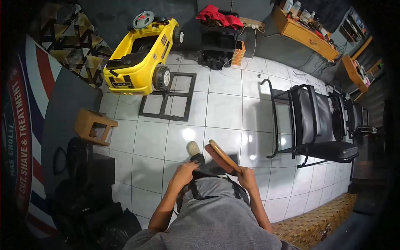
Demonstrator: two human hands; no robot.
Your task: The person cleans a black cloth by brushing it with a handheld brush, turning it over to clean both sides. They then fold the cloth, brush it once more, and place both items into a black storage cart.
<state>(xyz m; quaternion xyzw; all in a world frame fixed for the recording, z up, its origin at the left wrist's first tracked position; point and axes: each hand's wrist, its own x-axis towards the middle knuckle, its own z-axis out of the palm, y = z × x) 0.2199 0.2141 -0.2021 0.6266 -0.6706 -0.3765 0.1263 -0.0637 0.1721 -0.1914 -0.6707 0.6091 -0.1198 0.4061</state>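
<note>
A brush with a wooden back and brown bristles (pixel 223 157) points up and left from my right hand (pixel 247 178), whose fingers are wrapped round its handle. My left hand (pixel 184 173) is held at my waist with its fingers closed, close to a dark strap (pixel 194 189) on the front of my grey shirt. What those fingers hold, if anything, is too small to make out. Just beyond the left hand, a light-coloured clog (pixel 193 148) shows on my foot on the tiles.
On the white tiled floor (pixel 225 106) stand a yellow toy car (pixel 137 79), a dark metal frame (pixel 189 98) and a brown stool (pixel 89 125). Black barber chairs (pixel 310 112) are at right. A wooden drawer shelf (pixel 306 37) holds bottles. Black bags (pixel 121 225) lie lower left.
</note>
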